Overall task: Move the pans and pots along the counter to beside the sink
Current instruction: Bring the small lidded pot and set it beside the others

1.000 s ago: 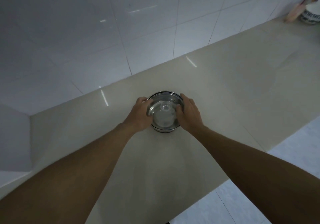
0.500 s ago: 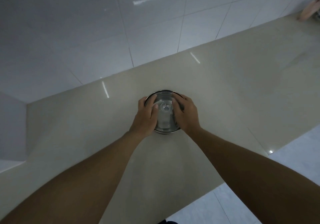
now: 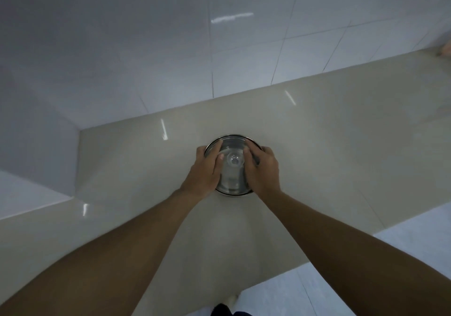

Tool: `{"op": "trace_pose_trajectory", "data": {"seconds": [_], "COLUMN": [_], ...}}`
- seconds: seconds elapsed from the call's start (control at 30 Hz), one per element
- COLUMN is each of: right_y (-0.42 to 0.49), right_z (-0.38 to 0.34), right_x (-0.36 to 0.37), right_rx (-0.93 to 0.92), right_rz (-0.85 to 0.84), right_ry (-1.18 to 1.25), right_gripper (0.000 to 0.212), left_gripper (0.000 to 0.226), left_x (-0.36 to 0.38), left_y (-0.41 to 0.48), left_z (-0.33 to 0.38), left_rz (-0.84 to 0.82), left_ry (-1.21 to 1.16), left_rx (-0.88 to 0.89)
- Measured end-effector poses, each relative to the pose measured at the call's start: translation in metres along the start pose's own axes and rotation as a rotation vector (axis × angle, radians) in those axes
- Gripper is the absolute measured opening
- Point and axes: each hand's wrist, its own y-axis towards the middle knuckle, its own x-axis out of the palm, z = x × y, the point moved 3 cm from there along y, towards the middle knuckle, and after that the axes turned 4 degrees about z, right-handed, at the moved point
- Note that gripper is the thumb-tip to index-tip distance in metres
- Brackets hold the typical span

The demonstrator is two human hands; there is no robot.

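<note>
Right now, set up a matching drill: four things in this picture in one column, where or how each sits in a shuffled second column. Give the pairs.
1. left hand
2. right hand
3. knob
4. counter

A. beige, beneath the pot
B. on the lid's left half
C. centre of the glass lid, between the hands
D. on the lid's right half

Pairs: 1-B, 2-D, 3-C, 4-A

Kitchen, tiled wall, counter, pot
</note>
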Motion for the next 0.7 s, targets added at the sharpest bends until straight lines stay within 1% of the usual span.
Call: {"op": "trace_pose_trajectory", "data": {"seconds": [0.13, 0.3, 0.5, 0.7], "right_y": [-0.019, -0.071, -0.158, -0.263], "right_z": [-0.039, -0.095, -0.164, -0.240], "right_x": [0.009, 0.032, 0.081, 0.143], "right_rx": [-0.098, -0.190, -0.277, -0.374], "right_rz": [-0.018, -0.068, -0.198, -0.363], "right_ry": [-0.005, 0.036, 0.091, 0.194], "right_gripper": [0.032, 0.032, 0.032, 0.031], "left_gripper": [0.050, 0.050, 0.051, 0.050], "left_x": [-0.038, -0.103, -0.194, -0.287], "left_y": [-0.023, -0.086, -0.188, -0.306], "left_z": [-0.008, -0.025, -0.053, -0.092], "left_rz": [0.061, 0.181, 0.339, 0.509], "left_ry": [-0.019, -0.049, -0.048, 0.003], "left_rx": [-0.011, -0.023, -0.055, -0.156]}}
